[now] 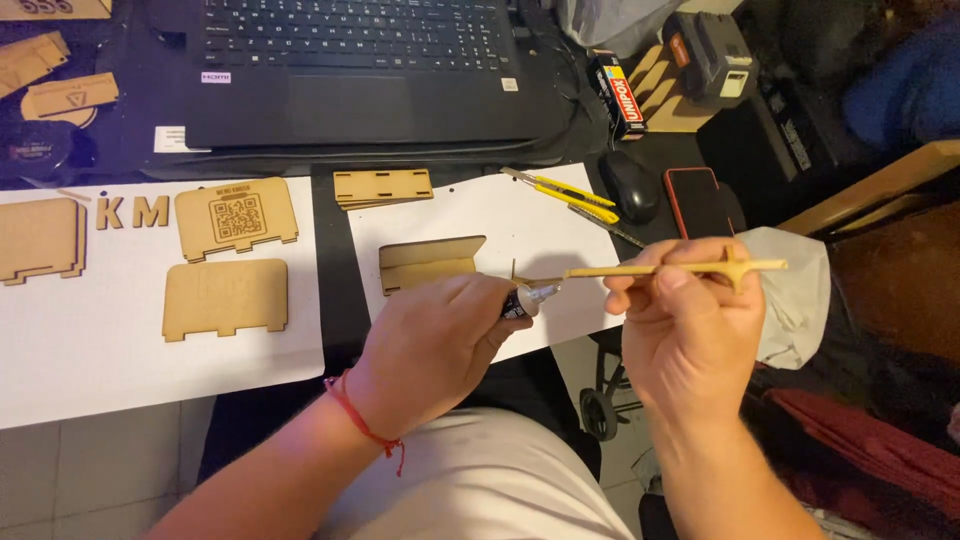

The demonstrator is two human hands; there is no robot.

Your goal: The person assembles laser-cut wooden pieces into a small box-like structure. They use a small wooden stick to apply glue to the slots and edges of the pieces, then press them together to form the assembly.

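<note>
Head view:
Left hand: left hand (435, 340) was closed around a small glue tube (527, 299), its nozzle pointing right toward the near end of the wooden strip; a red string bracelet (362, 424) sat on the wrist.
Right hand: right hand (690, 325) pinched a thin wooden strip (680, 268) between thumb and fingers, holding it level and edge-on, with a small tab sticking out near its far end.
Strip and tube: both were held up in front of the person, over the right edge of the white paper sheet (480, 210); whether the nozzle touched the wood could not be told.
On that sheet: a folded wooden panel (430, 262) lay just beyond the left hand, and a yellow utility knife (565, 190) lay at the far corner.
Between the sheets: a slotted wooden piece (383, 186) rested on the dark desk (335, 260).
Left paper sheet (120, 360): it carried an engraved wooden panel (237, 217), a plain wooden panel (225, 297), two wooden letters (133, 212) and a stack of panels (40, 240) at the edge.
Far side: a black laptop (370, 70) stood open.
Right of the knife: a black mouse (628, 186) lay just beside a phone (700, 200) in a red case.
</note>
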